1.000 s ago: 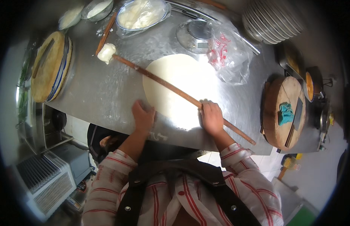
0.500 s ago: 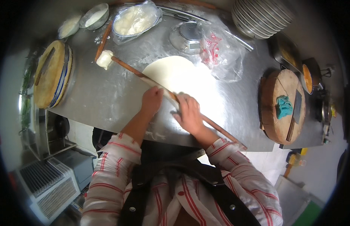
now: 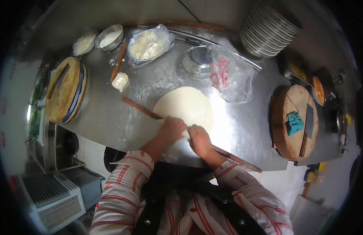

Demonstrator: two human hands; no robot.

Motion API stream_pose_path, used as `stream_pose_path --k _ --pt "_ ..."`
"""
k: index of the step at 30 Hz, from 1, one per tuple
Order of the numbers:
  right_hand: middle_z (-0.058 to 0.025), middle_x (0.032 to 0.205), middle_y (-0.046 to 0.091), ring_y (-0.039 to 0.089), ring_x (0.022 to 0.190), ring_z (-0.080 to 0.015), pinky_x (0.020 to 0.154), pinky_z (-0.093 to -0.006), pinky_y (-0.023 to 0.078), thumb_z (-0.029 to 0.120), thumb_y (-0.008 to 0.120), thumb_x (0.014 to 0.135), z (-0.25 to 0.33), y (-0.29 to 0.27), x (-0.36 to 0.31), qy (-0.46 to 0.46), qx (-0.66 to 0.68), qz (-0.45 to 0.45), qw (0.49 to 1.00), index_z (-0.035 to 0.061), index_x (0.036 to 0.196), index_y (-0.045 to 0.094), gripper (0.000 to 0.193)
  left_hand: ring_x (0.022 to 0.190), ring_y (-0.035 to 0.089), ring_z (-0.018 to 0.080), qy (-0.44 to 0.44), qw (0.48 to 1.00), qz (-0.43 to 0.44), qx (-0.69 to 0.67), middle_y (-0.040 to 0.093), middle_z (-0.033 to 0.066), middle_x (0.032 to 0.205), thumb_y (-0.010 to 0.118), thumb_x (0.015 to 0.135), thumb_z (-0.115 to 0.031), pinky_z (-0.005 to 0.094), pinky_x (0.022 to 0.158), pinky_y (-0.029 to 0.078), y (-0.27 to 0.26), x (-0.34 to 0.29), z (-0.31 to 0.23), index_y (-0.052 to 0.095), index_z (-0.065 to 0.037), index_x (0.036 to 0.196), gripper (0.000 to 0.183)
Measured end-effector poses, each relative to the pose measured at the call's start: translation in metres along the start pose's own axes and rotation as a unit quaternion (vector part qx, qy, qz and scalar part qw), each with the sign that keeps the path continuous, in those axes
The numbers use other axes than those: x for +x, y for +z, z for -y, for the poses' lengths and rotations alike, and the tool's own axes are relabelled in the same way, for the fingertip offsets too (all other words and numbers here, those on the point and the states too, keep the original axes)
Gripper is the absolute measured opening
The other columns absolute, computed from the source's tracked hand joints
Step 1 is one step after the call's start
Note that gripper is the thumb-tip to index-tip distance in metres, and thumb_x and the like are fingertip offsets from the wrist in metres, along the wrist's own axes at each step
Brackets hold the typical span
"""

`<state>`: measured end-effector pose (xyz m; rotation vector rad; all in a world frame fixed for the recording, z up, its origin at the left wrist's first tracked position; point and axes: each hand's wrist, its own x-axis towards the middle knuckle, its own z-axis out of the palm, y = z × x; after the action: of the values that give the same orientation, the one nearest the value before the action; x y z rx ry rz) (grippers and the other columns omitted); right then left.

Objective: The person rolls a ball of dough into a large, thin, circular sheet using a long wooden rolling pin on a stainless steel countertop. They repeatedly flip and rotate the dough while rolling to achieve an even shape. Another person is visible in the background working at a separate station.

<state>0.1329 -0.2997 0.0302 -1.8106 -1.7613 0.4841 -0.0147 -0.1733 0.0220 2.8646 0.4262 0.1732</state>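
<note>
A long thin wooden rolling pin (image 3: pixel 139 107) lies slantwise over the near edge of a round, pale dough sheet (image 3: pixel 183 103). My left hand (image 3: pixel 172 131) is closed over the middle of the pin, knuckles up. Close beside it, my right hand (image 3: pixel 200 139) is curled over the pin too, its fingers bent toward the left hand. Dough shows in the narrow gap between the two hands; whether it wraps around the pin I cannot tell. Both palms and the pin's middle stretch are hidden.
On the steel table (image 3: pixel 107 117) stand a dough lump (image 3: pixel 120 82), a plastic-covered bowl of dough (image 3: pixel 148 45), a kitchen scale (image 3: pixel 197 62) and a plastic bag (image 3: pixel 232 78). At right, a round chopping board (image 3: pixel 285 133) bears a cleaver (image 3: pixel 308 121) and teal cloth (image 3: pixel 295 123). Stacked plates (image 3: pixel 267 31) stand behind.
My hands have come closer together on the rolling pin. The right hand's fingers, stretched out before, are now curled. The whole scene sits lower in the picture.
</note>
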Motion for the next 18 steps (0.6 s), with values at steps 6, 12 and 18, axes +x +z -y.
stream_pose_path --k 6,12,18 --pt "-0.0164 0.104 0.056 0.056 0.096 -0.0350 0.081 -0.0446 0.046 0.004 0.066 0.075 0.002 -0.002 -0.038 -0.028 -0.015 0.012 0.999 0.0014 0.112 0.058 0.038 0.095 0.057 0.0280 0.000 0.998 0.033 -0.060 0.059 0.0070 0.093 0.076 0.070 -0.030 0.0440 0.086 0.042 0.005 -0.026 -0.028 0.060 -0.011 0.092 0.033" --pt "-0.0253 0.132 0.055 0.056 0.120 -0.0396 0.104 -0.0516 0.043 0.001 0.058 0.081 0.019 0.017 -0.056 -0.146 -0.055 -0.104 0.982 -0.0080 0.129 0.052 0.049 0.093 0.058 0.0275 -0.036 0.998 0.017 -0.054 0.062 0.0079 0.090 0.070 0.073 -0.027 0.0423 0.088 0.043 0.012 -0.050 -0.033 0.062 -0.010 0.089 0.024" --pt "-0.0256 0.154 0.031 0.031 0.143 -0.0382 0.118 -0.0539 0.019 0.030 0.062 0.088 0.013 0.012 -0.020 -0.028 -0.146 0.084 0.985 -0.0071 0.147 0.030 0.077 0.120 0.054 0.0300 -0.078 0.996 -0.022 -0.020 0.062 0.0126 0.120 0.067 0.076 -0.027 0.0473 0.105 0.037 0.001 -0.049 -0.028 0.060 -0.006 0.115 0.044"
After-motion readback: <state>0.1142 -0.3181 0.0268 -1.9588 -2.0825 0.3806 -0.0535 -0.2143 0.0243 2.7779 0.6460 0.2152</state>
